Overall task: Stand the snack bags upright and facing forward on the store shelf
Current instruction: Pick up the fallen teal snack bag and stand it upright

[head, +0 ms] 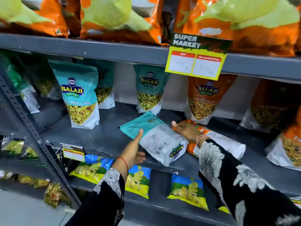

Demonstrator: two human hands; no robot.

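The left hand (pixel 133 148) grips the near left edge of a teal snack bag (pixel 156 138) that lies flat on the middle shelf (pixel 97 137), thumb pressed on top of the bag and the fingers curled beneath it. A red thread circles that wrist. The right hand (pixel 187 130) reaches across the far side of the same bag, palm down with its thumb stretched out; it rests where the teal bag meets an orange snack bag (pixel 224 141) lying flat just beside it, and whether it has closed on either bag cannot be told. Both sleeves are black with a pale flower print.

The teal bag lies back side up, its printed label and barcode showing, its top pointing toward the rear of the shelf and its white bottom hanging a little over the front edge. The orange bag lies to its right, partly under the right wrist.

Behind them, upright bags face forward: a teal standing bag (pixel 80 95) at the left front, another teal bag (pixel 149 88) at the back centre, and an orange standing bag (pixel 205 97) to its right. More bags at the right edge are blurred. A yellow price tag (pixel 195 62) hangs from the upper shelf, which carries large orange bags (pixel 117 18). Below, blue-and-yellow chip packets (pixel 187 191) lie on the lower shelf.
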